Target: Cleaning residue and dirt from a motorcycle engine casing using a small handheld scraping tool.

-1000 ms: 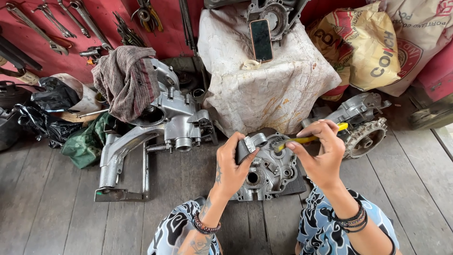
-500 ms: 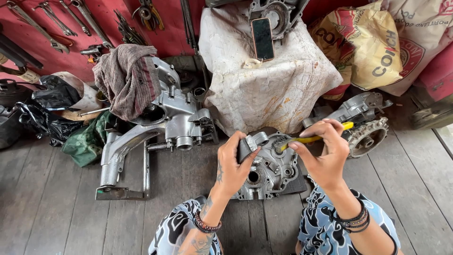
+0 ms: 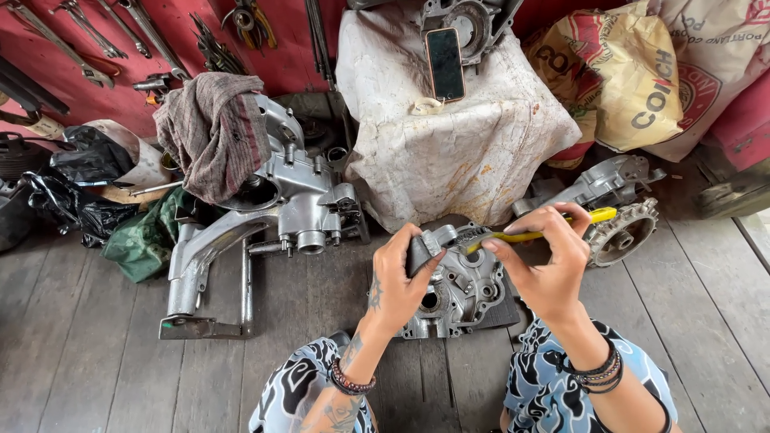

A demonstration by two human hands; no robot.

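Wooden floor (image 3: 96,377) is bearing engine casing (image 3: 465,293), left hand (image 3: 401,277) gripping its top, right hand (image 3: 545,256) closing round yellow-handled tool (image 3: 537,234)

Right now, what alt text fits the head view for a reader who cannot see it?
The left hand grips a grey cast-metal engine casing on the wooden plank floor, while the right hand holds a yellow-handled tool against its top edge.

Dark-screened phone (image 3: 445,64) upright on white-draped block; tan and white printed sacks (image 3: 634,76) right of it.
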